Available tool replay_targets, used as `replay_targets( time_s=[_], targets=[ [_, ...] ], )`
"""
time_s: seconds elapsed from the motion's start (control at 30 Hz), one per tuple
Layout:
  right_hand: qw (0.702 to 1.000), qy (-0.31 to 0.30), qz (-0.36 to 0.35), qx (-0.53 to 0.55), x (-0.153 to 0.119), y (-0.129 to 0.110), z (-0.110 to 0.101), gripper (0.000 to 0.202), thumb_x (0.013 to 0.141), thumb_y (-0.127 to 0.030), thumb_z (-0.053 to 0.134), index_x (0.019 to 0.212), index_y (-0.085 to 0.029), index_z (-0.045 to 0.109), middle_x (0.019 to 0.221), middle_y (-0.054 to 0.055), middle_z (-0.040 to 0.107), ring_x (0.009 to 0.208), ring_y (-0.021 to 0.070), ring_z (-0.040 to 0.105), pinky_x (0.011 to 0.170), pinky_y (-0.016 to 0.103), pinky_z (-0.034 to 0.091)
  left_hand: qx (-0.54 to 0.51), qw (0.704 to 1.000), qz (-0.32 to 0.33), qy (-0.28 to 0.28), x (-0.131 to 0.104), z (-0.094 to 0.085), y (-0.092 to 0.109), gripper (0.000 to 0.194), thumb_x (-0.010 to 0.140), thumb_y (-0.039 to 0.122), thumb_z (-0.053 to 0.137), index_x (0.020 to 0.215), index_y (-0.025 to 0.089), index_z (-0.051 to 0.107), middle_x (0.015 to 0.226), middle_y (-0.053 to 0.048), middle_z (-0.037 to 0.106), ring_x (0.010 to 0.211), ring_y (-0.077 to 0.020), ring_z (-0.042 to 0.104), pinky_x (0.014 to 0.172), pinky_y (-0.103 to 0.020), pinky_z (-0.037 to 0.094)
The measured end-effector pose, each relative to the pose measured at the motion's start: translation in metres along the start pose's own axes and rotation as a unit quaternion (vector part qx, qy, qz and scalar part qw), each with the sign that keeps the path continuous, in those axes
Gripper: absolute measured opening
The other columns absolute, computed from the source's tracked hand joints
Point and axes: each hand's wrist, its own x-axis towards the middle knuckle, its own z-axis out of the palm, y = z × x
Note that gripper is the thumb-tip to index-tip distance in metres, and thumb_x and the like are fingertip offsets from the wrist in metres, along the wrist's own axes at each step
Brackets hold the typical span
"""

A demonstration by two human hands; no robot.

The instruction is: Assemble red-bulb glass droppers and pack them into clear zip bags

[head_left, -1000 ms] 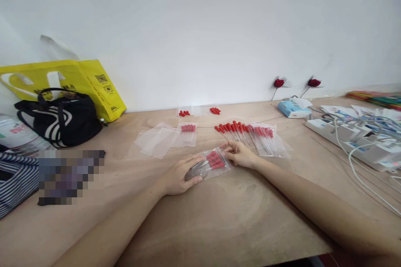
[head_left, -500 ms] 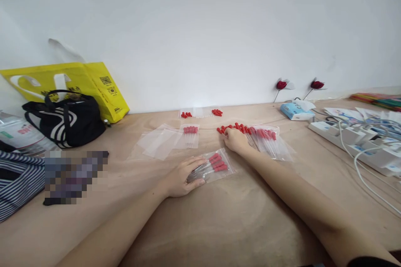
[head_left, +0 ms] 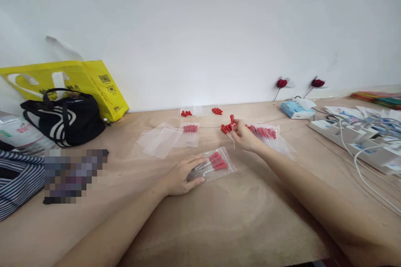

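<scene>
My left hand (head_left: 184, 175) lies on the table with fingers and thumb about a clear zip bag (head_left: 227, 158). In the bag are several glass droppers (head_left: 219, 160) with red rubber bulbs, their stems partly covered by my fingers. My right hand (head_left: 246, 135) pinches a single dropper (head_left: 232, 119), held upright with its red bulb on top. More loose droppers (head_left: 224, 129) lie just behind and beside that hand, partly hidden by it. To its right, a filled bag of droppers (head_left: 266, 132) rests on the table.
Flat clear bags (head_left: 161, 144) lie left of another filled bag (head_left: 189, 137). Small bags with red bulbs (head_left: 187, 113) sit by the wall. A yellow bag (head_left: 109, 91) and black bag (head_left: 81, 121) stand left; tissues (head_left: 296, 109) and a power strip (head_left: 354, 146) right.
My right hand has lifted a dropper out of the loose row and shifted slightly right. My left hand stays on the bag.
</scene>
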Motion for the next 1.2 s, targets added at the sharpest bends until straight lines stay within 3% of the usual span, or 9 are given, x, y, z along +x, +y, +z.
replay_targets(
  time_s=[0.13,0.3,0.73,0.93,1.1,1.2],
  targets=[
    [0.967,0.03,0.054,0.249,-0.027,0.013,-0.015,0.059,0.071,-0.025,0.048,0.121,-0.022,0.018,0.067,-0.007,0.044,0.041,0.0072,0.043,0.038,0.021,0.039,-0.006,1.0,0.003,0.003,0.0,0.001,-0.001,0.05,0.079,0.037,0.05,0.126,0.024,0.037,0.133,-0.005,0.039,0.123,-0.0222,0.033,0.101,-0.041,0.029],
    [0.928,0.06,0.11,0.352,-0.05,0.014,-0.008,0.075,0.064,-0.024,0.053,0.126,-0.025,0.011,0.065,-0.008,0.045,0.047,0.0103,0.052,0.043,0.026,0.047,0.004,1.0,-0.002,0.005,0.001,0.002,-0.002,0.051,0.08,0.04,0.048,0.126,0.023,0.036,0.133,-0.006,0.039,0.122,-0.022,0.034,0.101,-0.041,0.029],
    [0.915,0.012,0.112,0.388,-0.063,0.001,0.012,0.066,0.064,-0.03,0.06,0.115,-0.024,0.017,0.068,-0.008,0.048,0.049,0.0104,0.056,0.048,0.026,0.05,0.01,1.0,-0.01,0.0,0.002,0.004,-0.002,0.051,0.081,0.04,0.046,0.126,0.021,0.036,0.134,-0.007,0.038,0.124,-0.0216,0.031,0.103,-0.04,0.027],
    [0.903,0.039,0.115,0.412,-0.062,0.004,0.016,0.057,0.065,-0.041,0.062,0.103,-0.024,0.023,0.064,-0.008,0.05,0.053,0.0119,0.059,0.053,0.028,0.051,0.009,1.0,-0.011,0.004,0.002,0.003,0.0,0.049,0.081,0.038,0.046,0.126,0.021,0.036,0.134,-0.006,0.037,0.124,-0.0211,0.032,0.103,-0.039,0.027],
    [0.877,-0.007,0.164,0.451,-0.06,0.004,0.01,0.044,0.064,-0.046,0.063,0.089,-0.023,0.036,0.064,-0.006,0.055,0.056,0.0116,0.06,0.057,0.029,0.05,0.013,1.0,-0.015,0.009,0.002,0.004,-0.001,0.049,0.081,0.037,0.047,0.126,0.021,0.036,0.134,-0.006,0.038,0.124,-0.0211,0.032,0.103,-0.039,0.027],
    [0.891,-0.046,0.152,0.424,-0.06,0.006,0.009,0.037,0.057,-0.04,0.07,0.077,-0.019,0.047,0.064,-0.005,0.056,0.057,0.0093,0.057,0.059,0.026,0.049,0.015,1.0,-0.015,0.014,0.001,0.005,-0.002,0.05,0.081,0.037,0.047,0.127,0.022,0.036,0.134,-0.006,0.038,0.123,-0.0208,0.032,0.103,-0.039,0.028]
  ],
)
